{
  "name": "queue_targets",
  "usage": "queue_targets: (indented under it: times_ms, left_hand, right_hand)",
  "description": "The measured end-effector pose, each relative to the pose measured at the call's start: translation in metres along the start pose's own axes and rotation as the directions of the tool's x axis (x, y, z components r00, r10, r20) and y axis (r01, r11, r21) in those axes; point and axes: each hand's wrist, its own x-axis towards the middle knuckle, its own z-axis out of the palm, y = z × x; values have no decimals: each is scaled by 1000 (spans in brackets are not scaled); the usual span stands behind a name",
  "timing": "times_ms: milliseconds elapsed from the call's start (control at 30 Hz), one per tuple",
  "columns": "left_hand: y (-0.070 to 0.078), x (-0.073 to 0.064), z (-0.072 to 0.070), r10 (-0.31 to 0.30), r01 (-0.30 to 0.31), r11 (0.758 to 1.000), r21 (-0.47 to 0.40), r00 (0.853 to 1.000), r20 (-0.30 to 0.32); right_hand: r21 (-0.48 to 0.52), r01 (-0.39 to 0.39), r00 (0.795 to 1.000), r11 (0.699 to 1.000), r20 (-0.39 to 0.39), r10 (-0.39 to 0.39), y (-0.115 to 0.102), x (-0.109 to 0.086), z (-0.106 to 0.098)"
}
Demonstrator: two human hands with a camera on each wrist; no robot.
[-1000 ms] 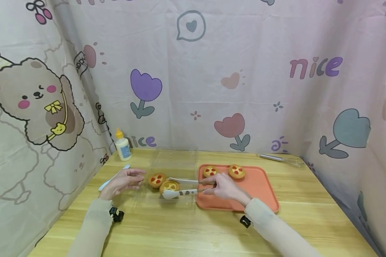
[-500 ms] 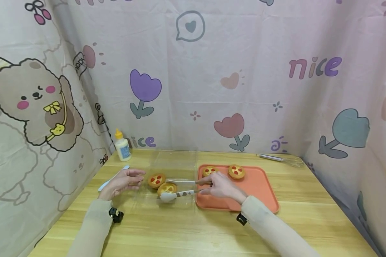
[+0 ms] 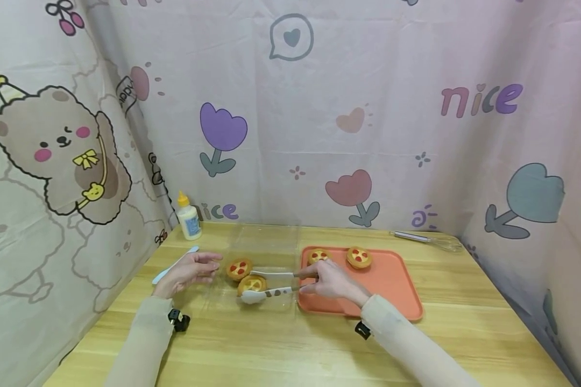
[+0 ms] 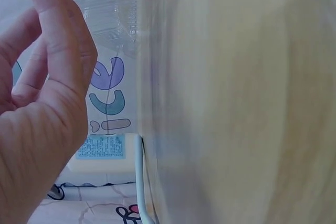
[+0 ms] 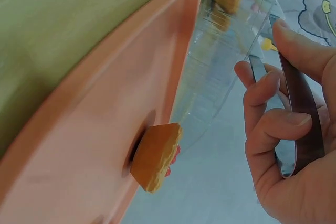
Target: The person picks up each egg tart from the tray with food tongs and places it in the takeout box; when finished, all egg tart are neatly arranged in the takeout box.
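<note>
My right hand (image 3: 336,280) holds a pair of tongs (image 3: 278,292) with pale, patterned tips, its fingers curled round the handle (image 5: 302,108) in the right wrist view. The tongs reach left into a clear plastic box (image 3: 285,303). Between their tips sits a small tart (image 3: 255,284) with a yellow top. Just behind and left of it lies another tart (image 3: 239,269) with red dots. My left hand (image 3: 189,273) hovers by the box's left side, fingers relaxed and holding nothing; in the left wrist view this hand (image 4: 47,93) stands above the wooden table.
An orange tray (image 3: 387,293) lies right of the box, bearing a tart (image 3: 359,258) and a second tart (image 3: 318,255) partly behind my right hand. A whisk (image 3: 426,240) lies at the back right. A glue bottle (image 3: 190,221) and a pale blue stick (image 3: 162,274) are at the left.
My right hand and the tongs have shifted slightly left and toward me, and the yellow tart between the tips has moved the same way. The left hand has stayed in place.
</note>
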Motion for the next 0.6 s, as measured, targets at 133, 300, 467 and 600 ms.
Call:
queue_targets:
  times_ms: [133,300,467,600]
  left_hand:
    - [-1,0,0,-4,4,1000,1,1000,-2]
    - [-2,0,-1,5,-5,1000,-1,1000,15]
    - [-2,0,-2,12,-11,1000,-5,1000,16]
    - [-2,2,-1,5,-5,1000,-8,1000,6]
  right_hand:
    - [-19,-2,1000,1000,-13,2,-1,1,1]
    - [-83,36,999,996,-15,-37,-5,4,2]
    - [-132,42,999,990,-22,-45,-7,9,6]
    - [-112,22,999,993,-34,-26,-3,10,6]
